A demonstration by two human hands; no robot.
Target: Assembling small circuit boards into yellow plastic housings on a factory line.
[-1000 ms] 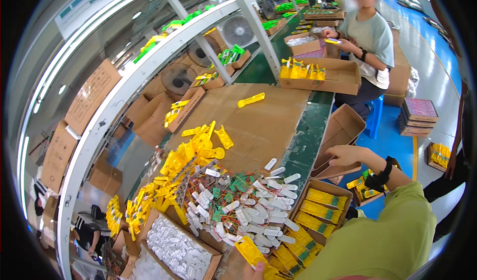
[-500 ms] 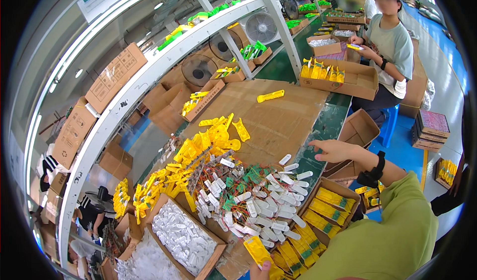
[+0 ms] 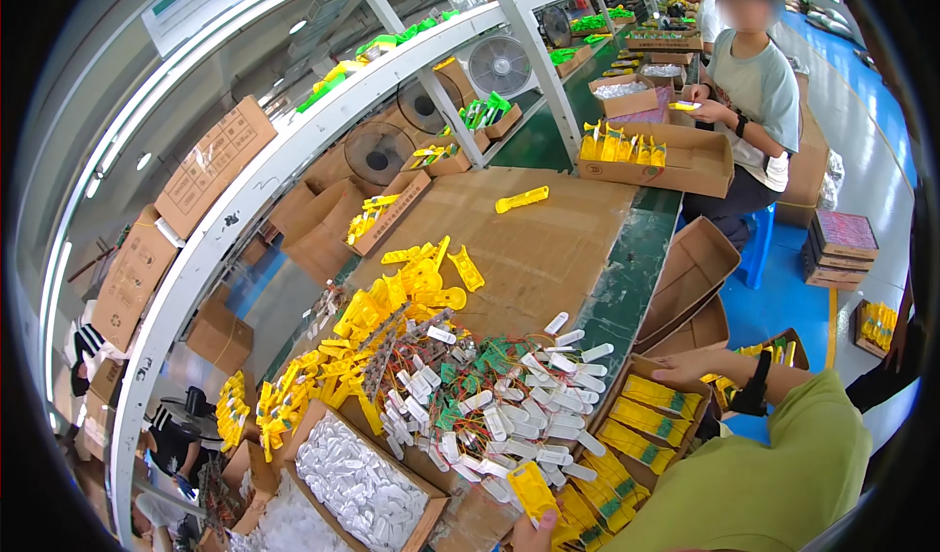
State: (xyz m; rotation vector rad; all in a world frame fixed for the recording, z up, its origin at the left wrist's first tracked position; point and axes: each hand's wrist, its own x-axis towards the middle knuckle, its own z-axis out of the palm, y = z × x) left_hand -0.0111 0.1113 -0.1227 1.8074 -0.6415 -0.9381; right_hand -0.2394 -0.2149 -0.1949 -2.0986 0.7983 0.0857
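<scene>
At the bottom edge my left hand (image 3: 534, 533) grips a yellow plastic casing (image 3: 532, 489) by its lower end. My right hand (image 3: 688, 365), with a dark band on its wrist, reaches over the far rim of a cardboard box (image 3: 707, 393); its fingers look stretched out and hold nothing I can see. Inside the box lie rows of yellow casings (image 3: 627, 438) with green circuit boards in them. To its left spreads a heap of white plastic pieces (image 3: 534, 418) with red wires and green circuit boards (image 3: 458, 374).
Empty yellow shells (image 3: 397, 293) are piled farther left, above a box of small white parts (image 3: 357, 479). One yellow shell (image 3: 522, 200) lies on the cardboard sheet (image 3: 548, 244). A co-worker (image 3: 749, 92) sits at the far right behind a box (image 3: 700, 151). A white frame post (image 3: 539, 63) rises from the bench.
My right hand has moved down from above the bench edge to the box's far rim. The yellow casing in my left hand has shifted slightly right. The whole view has turned a little.
</scene>
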